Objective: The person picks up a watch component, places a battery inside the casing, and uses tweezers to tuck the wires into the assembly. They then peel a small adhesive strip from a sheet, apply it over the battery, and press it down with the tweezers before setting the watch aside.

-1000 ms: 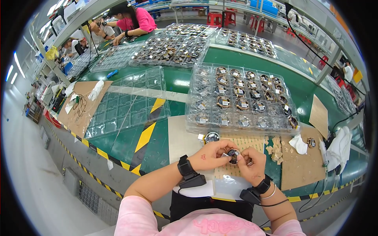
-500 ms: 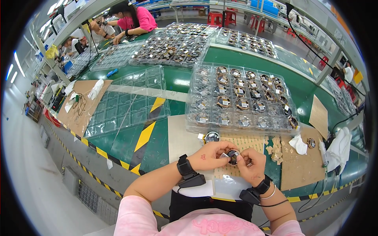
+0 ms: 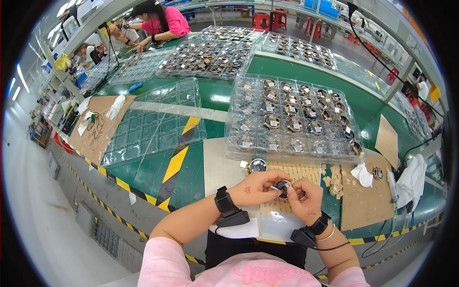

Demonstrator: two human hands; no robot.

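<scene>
Between my two hands is a small round electronic module (image 3: 283, 188), dark inside with a metallic rim. My left hand (image 3: 260, 188) grips it from the left, thumb and fingers closed on its edge. From the right, my right hand (image 3: 305, 195) pinches its other side with thumb and forefinger. A second round module (image 3: 257, 166), with a white tab at its side, lies just beyond my left hand. Under the hands is a tan sheet (image 3: 306, 171) with rows of small marks. Exactly what the fingertips touch inside the module is too small to tell.
Beyond my hands stands a clear compartment tray (image 3: 292, 154) of round modules. An unfilled clear tray (image 3: 143, 129) lies to the left. At right are scraps (image 3: 334, 182), a brown board (image 3: 366, 205), a white tissue (image 3: 362, 175) and a white cloth (image 3: 412, 184). A co-worker (image 3: 165, 24) sits far left.
My hands stay almost in place, still on the module; the fingers have shifted only slightly. The co-worker at the far left has moved a little.
</scene>
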